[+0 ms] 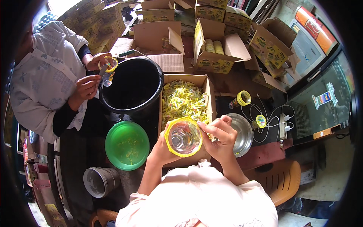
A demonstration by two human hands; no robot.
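co-worker [49, 72] in a pale patterned shirt with dark undersleeves sits at the far left, one hand [86, 89] at a thin grey blade-like tool [102, 70] and the other hand [98, 61] on a small clear vessel [108, 80] with a yellow ring round its rim. nearer the wearer, a grey bucket [102, 182] leans with its mouth turned toward the left. a green plastic basin [114, 145] comes next, with a thin scatter of yellow shreds [131, 152] in it, and above it a large black bucket [130, 81] gapes wide. an opened cardboard carton [157, 36] stands beyond that. the wearer's left hand [159, 146] wraps the left side of a clear plastic cup [184, 138], its grip clamped on the cup wall. the cup is held up between both hands, mouth toward the camera, a yellow band [169, 146] circling its rim; it sits in front of a carton [210, 96] heaped with crumpled yellow strips [183, 96]. another carton [213, 65] farther back holds stacked yellow cups [214, 47]. the right hand [220, 139] has its fingertips at the cup's right edge; whether that grip is pinched together, i cannot tell. just past it lie a shiny metal bowl [244, 133], a yellow-rimmed container [244, 98] tipped over, tangled white cables [267, 122], a slatted orange chair [278, 179] and, at the far right, a glass-fronted cabinet [321, 75].
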